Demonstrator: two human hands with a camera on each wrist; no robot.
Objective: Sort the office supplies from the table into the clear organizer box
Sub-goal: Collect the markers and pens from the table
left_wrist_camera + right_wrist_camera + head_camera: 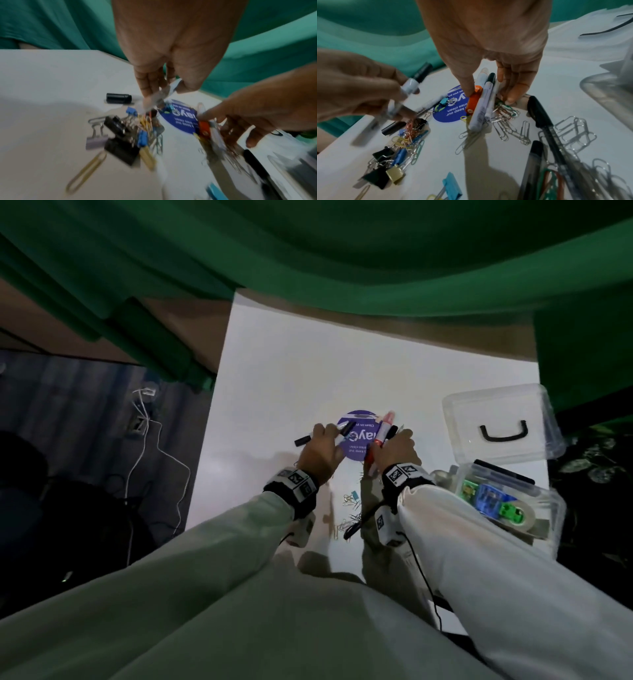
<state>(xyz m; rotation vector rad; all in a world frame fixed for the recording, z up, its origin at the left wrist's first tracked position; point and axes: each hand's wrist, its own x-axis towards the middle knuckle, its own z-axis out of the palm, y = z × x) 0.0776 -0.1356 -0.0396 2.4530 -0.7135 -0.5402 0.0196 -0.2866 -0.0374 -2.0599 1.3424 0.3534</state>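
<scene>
My left hand (329, 440) grips a white marker with a black cap (412, 83) just above the table, over the left edge of a round blue card (359, 440). Close by, my right hand (390, 443) holds a bundle of pens upright on the table: an orange marker (473, 102) and white markers (482, 108), thumb on one side, fingers on the other. The clear organizer box (548, 508) stands open at the right, holding tape and coloured items. Its lid (496, 412) has a black handle.
Binder clips (385, 173) and coloured paper clips (406, 140) lie in a heap near me; silver paper clips (510, 132), black pens (541, 115) and a blue binder clip (452, 185) lie around it. A loose black cap (118, 98) sits left. Green cloth (342, 251) hangs behind the white table (308, 364).
</scene>
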